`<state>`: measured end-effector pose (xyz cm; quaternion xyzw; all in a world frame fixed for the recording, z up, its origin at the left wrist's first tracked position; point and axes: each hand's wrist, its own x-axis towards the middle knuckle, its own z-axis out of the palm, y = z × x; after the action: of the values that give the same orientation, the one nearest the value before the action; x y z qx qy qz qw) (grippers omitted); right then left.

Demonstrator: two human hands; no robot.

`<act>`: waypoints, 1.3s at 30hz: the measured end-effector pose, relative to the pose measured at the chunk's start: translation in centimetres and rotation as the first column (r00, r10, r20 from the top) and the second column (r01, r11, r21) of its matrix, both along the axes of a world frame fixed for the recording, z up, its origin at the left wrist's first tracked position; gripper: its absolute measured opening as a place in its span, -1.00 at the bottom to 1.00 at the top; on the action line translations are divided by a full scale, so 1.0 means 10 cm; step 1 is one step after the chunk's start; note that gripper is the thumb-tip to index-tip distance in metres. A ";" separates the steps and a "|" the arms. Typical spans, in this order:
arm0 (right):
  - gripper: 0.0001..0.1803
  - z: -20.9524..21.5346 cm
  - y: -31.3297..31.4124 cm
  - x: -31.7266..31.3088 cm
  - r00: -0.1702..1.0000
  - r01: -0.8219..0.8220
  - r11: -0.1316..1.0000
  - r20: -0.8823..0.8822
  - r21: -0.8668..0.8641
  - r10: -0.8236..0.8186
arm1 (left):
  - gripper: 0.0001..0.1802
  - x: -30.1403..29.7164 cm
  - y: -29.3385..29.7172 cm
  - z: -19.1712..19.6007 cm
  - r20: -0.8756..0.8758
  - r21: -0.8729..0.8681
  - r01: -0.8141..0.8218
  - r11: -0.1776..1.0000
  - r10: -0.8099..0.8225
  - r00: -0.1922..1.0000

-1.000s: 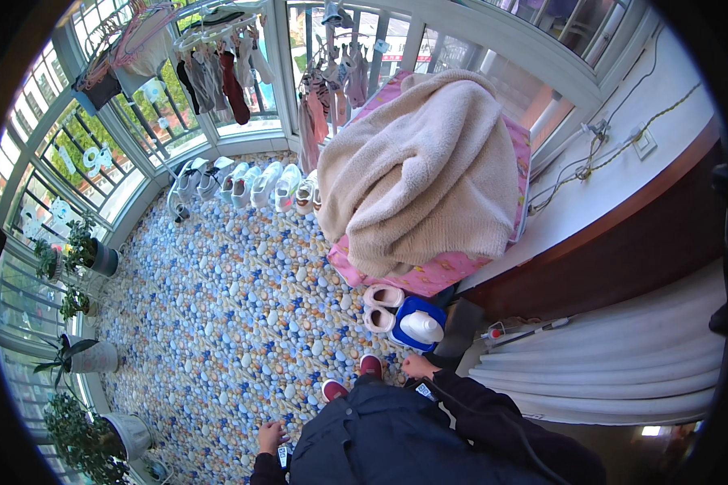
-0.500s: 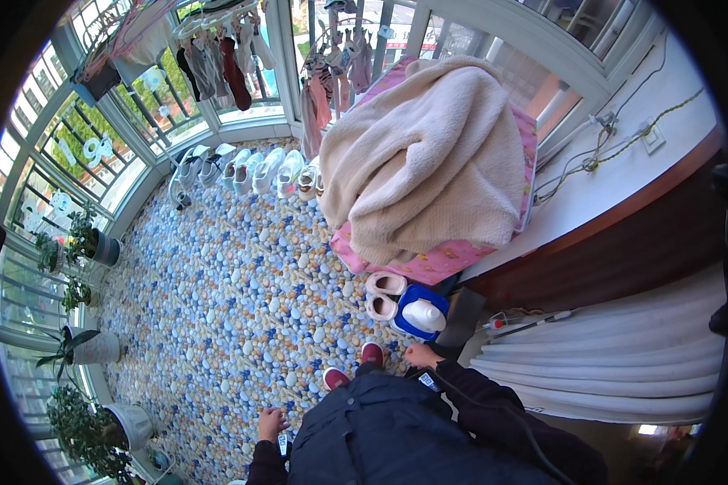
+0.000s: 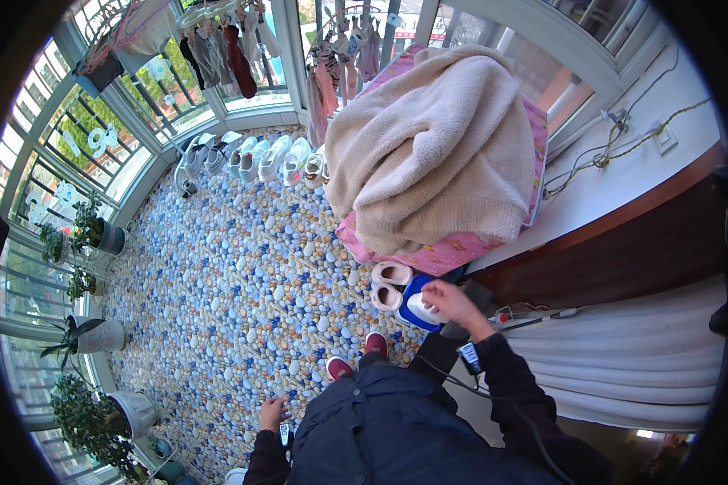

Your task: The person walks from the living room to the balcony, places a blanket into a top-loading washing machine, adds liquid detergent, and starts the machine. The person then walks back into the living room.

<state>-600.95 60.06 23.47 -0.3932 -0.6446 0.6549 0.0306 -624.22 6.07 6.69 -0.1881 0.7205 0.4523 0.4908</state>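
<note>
The blue-and-white object (image 3: 419,307), perhaps a plush slipper or a small bag, though the fisheye view makes it too small to be sure, sits on the floor at the foot of the bed, just beside a pair of pink slippers (image 3: 389,284). The right hand (image 3: 447,301) reaches out to it with fingers curled over its upper right edge; whether it truly grips or only touches, I cannot tell. A small dark device (image 3: 468,356) is strapped at that wrist, with a cable running back along the dark sleeve.

The left hand (image 3: 273,413) hangs low by the person's side, fingers loosely bent, close to a small dark object (image 3: 284,435); whether it holds that object is unclear. Two red shoe tips (image 3: 356,356) show below on the pebble-patterned floor (image 3: 243,283).

Above the slippers, a cream fleece blanket (image 3: 437,145) is heaped on a pink bedcover (image 3: 445,255). A row of pale shoes (image 3: 251,158) lines the bay window, laundry (image 3: 226,48) hangs overhead, and potted plants (image 3: 89,242) stand along the left glass. White curtain fabric (image 3: 623,364) lies to the right.
</note>
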 end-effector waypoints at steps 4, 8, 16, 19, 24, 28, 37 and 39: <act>-0.70 1.18 0.52 -0.05 0.920 0.052 0.999 -0.390 -0.004 -0.049 | -0.68 -0.03 0.15 0.05 -0.023 -0.022 0.043 0.999 -0.043 0.999; -0.61 1.58 1.68 -0.03 0.781 0.564 0.689 -0.564 0.455 -0.267 | -0.67 -0.05 0.27 0.10 -0.043 -0.006 0.044 0.999 -0.044 0.998; -0.35 1.24 2.95 -0.15 0.832 0.551 0.649 -0.406 0.525 -0.377 | -0.78 0.04 0.27 0.21 -0.071 -0.026 -0.034 0.999 0.032 0.997; -0.41 1.28 3.03 -0.40 0.689 0.602 0.795 -0.452 -0.077 -0.566 | -0.79 0.11 0.22 0.25 -0.057 -0.009 -0.070 0.997 0.070 0.996; -0.43 1.41 2.94 -0.59 0.698 0.406 0.838 -0.468 -0.365 -0.542 | -0.78 0.24 0.22 0.27 -0.080 -0.059 -0.092 0.994 0.087 0.993; -0.44 1.35 2.87 -0.74 0.705 0.375 0.839 -0.467 -0.394 -0.534 | -0.76 0.24 0.28 0.21 -0.050 -0.039 -0.072 0.997 0.070 0.996; -0.48 1.08 2.95 -0.78 0.622 0.538 0.791 -0.497 -0.291 -0.605 | -0.86 -0.16 0.77 0.39 -0.084 0.148 -0.129 0.981 0.142 0.986; -0.48 1.14 2.89 -0.83 0.589 0.496 0.784 -0.518 -0.374 -0.620 | -0.78 -0.31 1.08 0.69 -0.183 0.208 -0.122 0.971 0.161 0.970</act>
<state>-609.22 88.91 34.84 -0.3406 -0.3751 0.7605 0.4061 -627.35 16.91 13.63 -0.1441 0.7028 0.5711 0.3988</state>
